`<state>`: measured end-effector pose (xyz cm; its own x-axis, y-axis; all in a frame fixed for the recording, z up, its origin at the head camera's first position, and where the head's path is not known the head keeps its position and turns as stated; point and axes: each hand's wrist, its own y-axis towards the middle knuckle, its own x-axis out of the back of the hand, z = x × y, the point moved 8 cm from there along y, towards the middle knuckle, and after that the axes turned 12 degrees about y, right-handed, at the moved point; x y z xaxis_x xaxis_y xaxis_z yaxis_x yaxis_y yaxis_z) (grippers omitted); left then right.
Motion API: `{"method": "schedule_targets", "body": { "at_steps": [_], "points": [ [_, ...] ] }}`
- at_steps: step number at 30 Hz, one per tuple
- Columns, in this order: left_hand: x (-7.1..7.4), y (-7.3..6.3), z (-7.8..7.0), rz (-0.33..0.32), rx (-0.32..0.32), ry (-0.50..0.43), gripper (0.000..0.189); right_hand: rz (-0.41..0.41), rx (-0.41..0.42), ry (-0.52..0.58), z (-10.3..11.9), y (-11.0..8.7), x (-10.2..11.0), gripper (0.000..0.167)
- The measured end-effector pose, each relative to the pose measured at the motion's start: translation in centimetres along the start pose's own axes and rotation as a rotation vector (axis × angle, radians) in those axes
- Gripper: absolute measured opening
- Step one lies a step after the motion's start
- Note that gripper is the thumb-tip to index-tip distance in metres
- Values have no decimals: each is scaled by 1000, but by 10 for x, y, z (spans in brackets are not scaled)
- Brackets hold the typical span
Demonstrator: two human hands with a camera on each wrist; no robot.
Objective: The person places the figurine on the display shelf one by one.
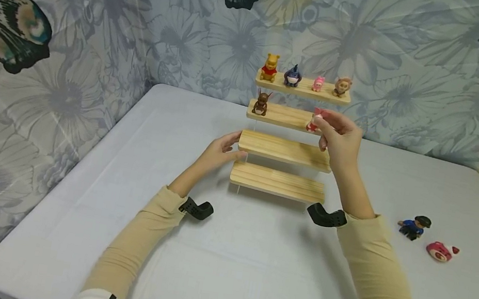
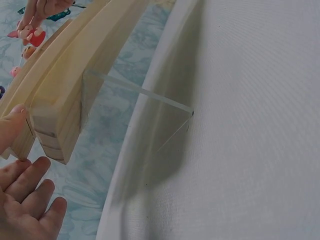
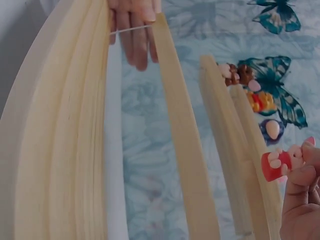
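Observation:
My right hand (image 1: 340,137) pinches a small pink-and-red figurine (image 3: 287,162) by its head, at the right end of the second shelf (image 1: 284,116) from the top. My left hand (image 1: 220,151) holds the left end of the third shelf (image 1: 286,149), thumb on one face and a fingertip on the other; its remaining fingers are loosely spread. These shelves belong to a four-step wooden display rack with clear supports. A brown figurine (image 1: 261,103) stands at the second shelf's left end. Along the top shelf stand a yellow bear (image 1: 269,68), a blue donkey (image 1: 293,76), a pink figurine (image 1: 318,84) and a tan one (image 1: 342,87).
The rack stands on a white-covered table (image 1: 224,272), near the flower-patterned backdrop (image 1: 238,39). To the right on the table lie a figurine in blue with a black cap (image 1: 414,227) and a pink animal-face piece (image 1: 439,251). The lowest shelf (image 1: 279,182) is in front.

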<state>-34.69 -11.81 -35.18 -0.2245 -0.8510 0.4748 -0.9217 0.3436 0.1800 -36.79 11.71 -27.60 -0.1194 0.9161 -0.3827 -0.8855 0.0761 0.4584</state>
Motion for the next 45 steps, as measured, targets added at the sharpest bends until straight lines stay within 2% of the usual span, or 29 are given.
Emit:
{"method": "schedule_targets", "body": {
  "at_steps": [9,20,24,29,36,45],
  "points": [
    [1,-1,1,-4,5,-2,62,48,-18,-8,-10,6,-20,13],
    [0,-1,-1,3,13,-8,61,69,-22,-25,-19,13,-35,13],
    [0,0,0,4,12,-9,61,57,-51,-20,-23,15,-38,13],
    [0,2,4,-6,0,-12,61,36,-80,-1,-27,19,-43,14],
    [-5,13,30,-21,-15,-16,64,7,-103,-34,-33,20,-46,13],
    [-5,13,31,-17,11,-3,66,-33,-170,-36,-41,20,-44,23]
  ]
}}
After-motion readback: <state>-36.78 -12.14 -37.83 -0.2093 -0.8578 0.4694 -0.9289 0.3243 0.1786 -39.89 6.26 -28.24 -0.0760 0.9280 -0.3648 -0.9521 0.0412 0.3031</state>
